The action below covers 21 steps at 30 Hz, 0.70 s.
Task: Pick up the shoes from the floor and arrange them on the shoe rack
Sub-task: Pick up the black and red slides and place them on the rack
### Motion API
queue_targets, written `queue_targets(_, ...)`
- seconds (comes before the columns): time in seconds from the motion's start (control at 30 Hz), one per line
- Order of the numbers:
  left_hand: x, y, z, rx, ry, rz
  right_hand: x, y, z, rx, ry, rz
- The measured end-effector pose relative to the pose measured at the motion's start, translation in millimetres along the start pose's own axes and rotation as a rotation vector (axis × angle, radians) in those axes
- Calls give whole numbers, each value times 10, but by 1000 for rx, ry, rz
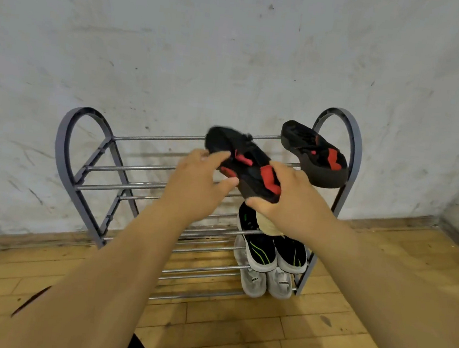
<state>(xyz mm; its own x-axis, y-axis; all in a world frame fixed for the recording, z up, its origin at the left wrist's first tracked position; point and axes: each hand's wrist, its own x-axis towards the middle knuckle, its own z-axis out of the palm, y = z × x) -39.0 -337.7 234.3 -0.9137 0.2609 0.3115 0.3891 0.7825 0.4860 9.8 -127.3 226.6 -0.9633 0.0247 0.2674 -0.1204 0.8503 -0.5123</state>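
A black shoe with red patches is held over the top tier of the grey shoe rack, toe toward the wall. My left hand grips its left side and my right hand holds its heel. Its twin lies on the top tier at the far right. A black pair with green stripes sits on a middle tier at the right. A white pair stands on the lowest tier below it.
The rack stands against a scuffed white wall on a wooden plank floor. The left parts of the rack's chrome bars carry no shoes. A room corner lies at the far right.
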Motion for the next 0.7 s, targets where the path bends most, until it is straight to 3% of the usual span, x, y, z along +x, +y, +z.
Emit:
queue_targets(0.1,-33,33,125,-85,-136,-34,63,0,-33,60,13,-7)
queue_targets(0.27,13,136,192,-139,-142,-70,31,145,-417,66,-212,-4)
queue_targets(0.33,0,208,246,-122,-140,-92,94,257,-515,22,-129,52)
queue_targets(0.5,-5,429,366,-180,-69,-42,237,514,-463,-184,306,41)
queue_targets(0.6,-21,554,448,-84,-108,1,268,645,-470,-254,324,117)
queue_targets(0.7,-25,611,529,-5,-115,13,233,749,-459,-108,249,185)
